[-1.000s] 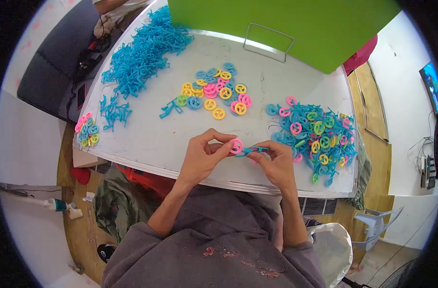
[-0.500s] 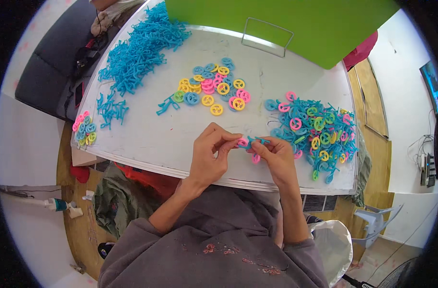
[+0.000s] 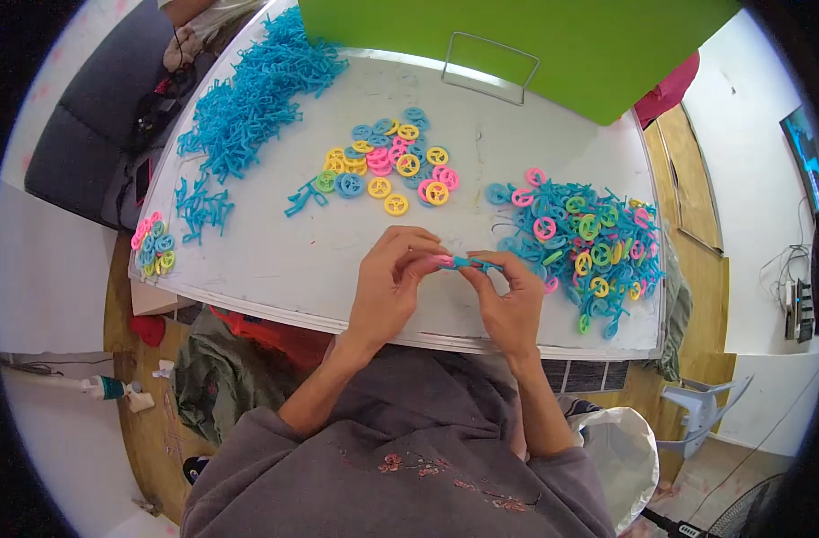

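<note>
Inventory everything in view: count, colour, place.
Table: one, white, centre
Pink wheel: one, pink, held
Blue part: one, blue, held
Loose wheels: many, mixed, centre
Loose parts: few, blue, centre
Parts heap: uncountable, blue, far left
Parts cluster: several, blue, left
Wheel cluster: several, mixed, left corner
Mixed pile: uncountable, mixed colours, right
Panel: one, green, far side
Sofa: one, black, left
Screen: one, bluish, right
Chair: one, pale, right
Bag: one, white, lower right
Fan: one, black, right
Left hand: one, bare, centre
Right hand: one, bare, centre
</note>
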Tool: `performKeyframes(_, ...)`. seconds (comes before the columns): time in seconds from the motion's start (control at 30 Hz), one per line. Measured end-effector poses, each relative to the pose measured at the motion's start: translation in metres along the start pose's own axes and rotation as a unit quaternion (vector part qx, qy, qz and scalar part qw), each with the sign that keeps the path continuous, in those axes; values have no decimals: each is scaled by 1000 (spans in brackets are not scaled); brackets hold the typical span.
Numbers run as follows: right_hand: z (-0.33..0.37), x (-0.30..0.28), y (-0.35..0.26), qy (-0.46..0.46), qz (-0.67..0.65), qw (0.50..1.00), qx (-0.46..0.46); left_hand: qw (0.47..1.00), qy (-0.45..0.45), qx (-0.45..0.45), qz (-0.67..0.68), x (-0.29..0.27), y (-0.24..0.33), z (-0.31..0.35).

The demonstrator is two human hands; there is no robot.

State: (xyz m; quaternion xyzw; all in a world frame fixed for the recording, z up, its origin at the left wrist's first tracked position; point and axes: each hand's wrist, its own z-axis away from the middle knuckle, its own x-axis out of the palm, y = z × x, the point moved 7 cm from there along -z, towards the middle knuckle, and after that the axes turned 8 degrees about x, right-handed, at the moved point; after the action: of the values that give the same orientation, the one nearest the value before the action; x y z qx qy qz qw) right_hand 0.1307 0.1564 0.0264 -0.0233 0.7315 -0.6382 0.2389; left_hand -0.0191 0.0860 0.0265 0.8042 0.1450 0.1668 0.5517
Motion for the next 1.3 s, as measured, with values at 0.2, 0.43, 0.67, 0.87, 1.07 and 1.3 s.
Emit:
performKeyframes(0.2, 2, -3, -7, -47, 35, 997, -55, 992, -60, -38, -103, 0, -6, 10)
performKeyframes(0.43, -10, -104, -1, 125, 32, 991, -21, 903, 88, 74, -414, -64, 10, -4)
performKeyframes(0.67, -46, -185, -5, 265, 211, 940, 40, 796, 137, 62, -586, -156, 15, -13)
performKeyframes(0.87, -20, -147, -40, 391, 309, 855, -146, 870, 229, 65, -431, -139, 43, 4)
performKeyframes(1.07, -7, 1, -31, -104, -1, 995, 12, 917, 29, 226, -327, -26, 46, 11)
performKeyframes(1.3, -10, 2, 13, -93, -103, 982, 128, 950, -38, 137, -276, -6, 24, -18)
